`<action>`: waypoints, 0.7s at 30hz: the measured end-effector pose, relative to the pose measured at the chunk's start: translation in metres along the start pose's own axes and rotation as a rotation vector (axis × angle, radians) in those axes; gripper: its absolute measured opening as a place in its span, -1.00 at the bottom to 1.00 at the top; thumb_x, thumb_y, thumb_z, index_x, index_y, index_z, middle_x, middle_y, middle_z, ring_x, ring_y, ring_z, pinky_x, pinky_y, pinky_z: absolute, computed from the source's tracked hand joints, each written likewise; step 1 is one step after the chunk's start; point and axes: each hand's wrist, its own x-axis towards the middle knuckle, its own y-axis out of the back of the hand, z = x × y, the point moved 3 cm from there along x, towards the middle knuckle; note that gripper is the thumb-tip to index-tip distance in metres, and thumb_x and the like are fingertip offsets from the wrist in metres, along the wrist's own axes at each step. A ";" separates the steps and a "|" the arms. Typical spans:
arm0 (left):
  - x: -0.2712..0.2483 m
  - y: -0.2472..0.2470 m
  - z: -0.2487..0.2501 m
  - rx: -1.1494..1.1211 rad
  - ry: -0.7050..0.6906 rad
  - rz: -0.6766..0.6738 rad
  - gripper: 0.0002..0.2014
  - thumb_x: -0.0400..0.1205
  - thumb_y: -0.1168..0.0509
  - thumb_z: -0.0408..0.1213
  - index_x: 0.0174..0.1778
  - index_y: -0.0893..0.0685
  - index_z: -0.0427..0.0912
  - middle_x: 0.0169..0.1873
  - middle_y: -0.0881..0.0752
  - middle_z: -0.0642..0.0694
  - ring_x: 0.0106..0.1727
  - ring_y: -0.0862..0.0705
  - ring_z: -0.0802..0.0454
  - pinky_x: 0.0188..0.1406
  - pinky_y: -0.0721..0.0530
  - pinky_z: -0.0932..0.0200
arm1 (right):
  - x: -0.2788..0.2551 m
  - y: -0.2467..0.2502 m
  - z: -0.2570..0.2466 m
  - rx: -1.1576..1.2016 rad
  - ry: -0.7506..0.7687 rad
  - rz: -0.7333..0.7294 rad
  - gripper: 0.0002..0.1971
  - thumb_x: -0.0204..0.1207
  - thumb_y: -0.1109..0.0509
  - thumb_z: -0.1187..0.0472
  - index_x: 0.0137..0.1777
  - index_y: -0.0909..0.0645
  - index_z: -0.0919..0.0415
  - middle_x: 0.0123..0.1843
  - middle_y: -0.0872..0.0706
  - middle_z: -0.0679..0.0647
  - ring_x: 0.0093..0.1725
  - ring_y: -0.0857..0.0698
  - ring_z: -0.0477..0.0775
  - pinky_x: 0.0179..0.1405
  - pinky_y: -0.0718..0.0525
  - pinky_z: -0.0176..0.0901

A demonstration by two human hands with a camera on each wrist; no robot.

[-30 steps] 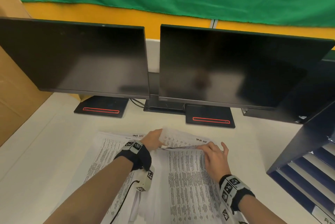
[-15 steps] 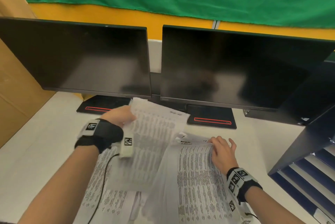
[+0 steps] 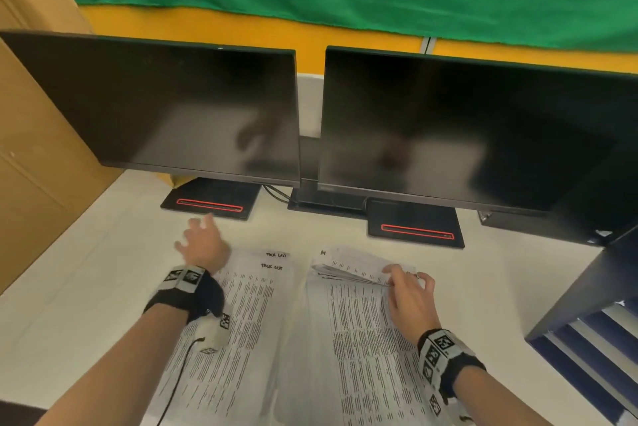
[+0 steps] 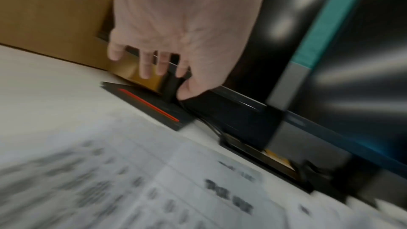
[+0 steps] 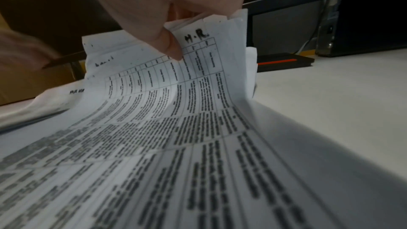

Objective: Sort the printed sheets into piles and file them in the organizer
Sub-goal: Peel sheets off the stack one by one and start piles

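Note:
Two piles of printed sheets lie on the white desk. The left pile (image 3: 241, 315) is headed with handwritten words, and it shows blurred in the left wrist view (image 4: 154, 189). My left hand (image 3: 202, 242) hovers over that pile's far left corner with fingers spread (image 4: 145, 65) and holds nothing. The right pile (image 3: 366, 339) has its far edge lifted. My right hand (image 3: 407, 287) pinches the curled top sheets (image 5: 176, 79), one marked "H.R.", between thumb and fingers. The dark blue organizer (image 3: 593, 349) stands at the right edge with slanted slots.
Two dark monitors (image 3: 172, 108) (image 3: 466, 128) stand close behind the piles on black bases with red stripes (image 3: 210, 204). A cardboard box (image 3: 31, 149) walls off the left side. A black cable (image 3: 172, 387) runs from my left wrist band.
My left hand carried a sheet from the right pile to the left one, laid it down and let go. My right hand stayed at the right pile's far edge, holding sheets up.

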 end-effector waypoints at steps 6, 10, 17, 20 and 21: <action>-0.049 -0.043 0.129 -0.020 -0.857 -0.098 -0.57 0.66 -0.20 -0.25 0.47 -0.40 0.03 0.43 -0.40 -0.07 0.36 -0.44 -0.08 0.32 -0.51 -0.03 | -0.005 -0.002 0.000 -0.125 0.019 0.028 -0.71 0.27 -0.50 0.32 -0.10 -0.61 -0.07 -0.20 -0.60 -0.10 -0.15 -0.64 -0.01 0.14 -0.21 -0.01; -0.070 -0.070 0.171 0.161 -1.020 -0.198 -0.54 0.68 -0.13 -0.30 0.51 -0.37 0.11 0.46 -0.45 -0.02 0.39 -0.43 -0.09 0.36 -0.44 -0.09 | -0.012 0.001 0.001 -0.092 -0.004 0.053 -0.75 0.32 -0.48 0.27 -0.10 -0.65 -0.11 -0.19 -0.57 -0.09 -0.12 -0.60 -0.01 0.13 -0.19 -0.02; -0.081 -0.066 0.176 0.359 -1.134 -0.029 -0.85 0.70 -0.14 -0.17 -0.02 -0.61 -0.06 -0.14 -0.72 -0.05 -0.10 -0.66 -0.07 0.19 -0.47 0.00 | -0.020 -0.001 0.006 0.028 -0.061 0.077 -0.75 0.43 -0.40 0.32 0.02 -0.68 -0.03 -0.08 -0.55 -0.08 0.00 -0.56 0.04 0.21 -0.31 0.04; -0.079 -0.066 0.167 0.340 -1.142 -0.073 -0.85 0.70 -0.17 -0.18 -0.09 -0.60 -0.12 -0.23 -0.73 -0.06 -0.17 -0.65 -0.09 0.25 -0.47 0.00 | -0.017 0.000 0.008 0.027 -0.076 0.080 -0.76 0.40 -0.40 0.32 -0.03 -0.64 -0.05 -0.01 -0.55 -0.07 0.05 -0.54 0.06 0.15 -0.39 0.01; -0.079 -0.065 0.164 0.359 -1.155 -0.065 -0.86 0.70 -0.18 -0.19 -0.08 -0.60 -0.13 -0.22 -0.74 -0.07 -0.15 -0.65 -0.10 0.26 -0.46 0.00 | -0.015 0.000 0.008 0.007 -0.081 0.085 -0.78 0.39 -0.41 0.30 -0.06 -0.64 -0.06 0.04 -0.54 -0.04 0.08 -0.52 0.06 0.13 -0.41 0.01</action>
